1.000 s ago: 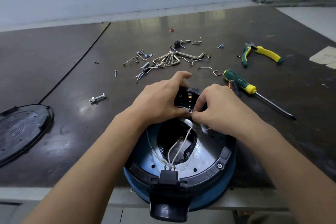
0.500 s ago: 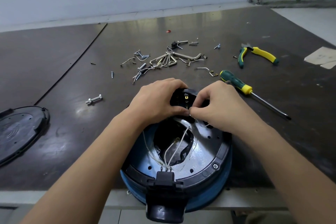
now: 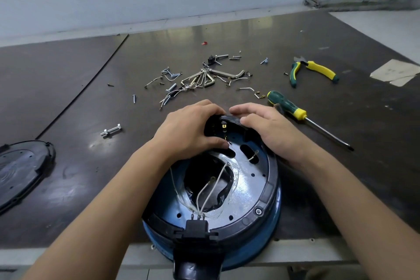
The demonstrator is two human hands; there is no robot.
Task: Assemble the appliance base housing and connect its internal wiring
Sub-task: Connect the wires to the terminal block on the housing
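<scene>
- A person's left hand point(image 3: 189, 130) is gripping the far rim of the appliance base housing point(image 3: 256, 191), fingers curled over a small black connector block point(image 3: 223, 126) seated at that rim, thumb pressing inside the rim.
- The right hand point(image 3: 270, 128) is lying on the same far rim just right of the block, fingers stretched flat over its edge and touching it; whether it is truly clasping the rim cannot be told.
- The housing, black inside with a blue outer shell, is sitting upside down at the near edge of the dark worktable point(image 3: 341, 166), partly overhanging it.
- Inside the housing, thin white wires point(image 3: 210, 185) are running from a black plug socket point(image 3: 197, 226) at the near rim across a central opening; 1 short wire end point(image 3: 253, 156) is poking from a slot by the right hand.
- A green-and-yellow screwdriver point(image 3: 295, 112) is lying just beyond the right hand; matching pliers point(image 3: 313, 70) are resting farther back.
- Loose screws, hex keys and wire clips point(image 3: 200, 79) are lying scattered beyond both hands, and 1 bolt point(image 3: 111, 130) is lying apart to the left.
- A black cover plate point(image 3: 21, 168) is lying at the table's left edge, well apart.
</scene>
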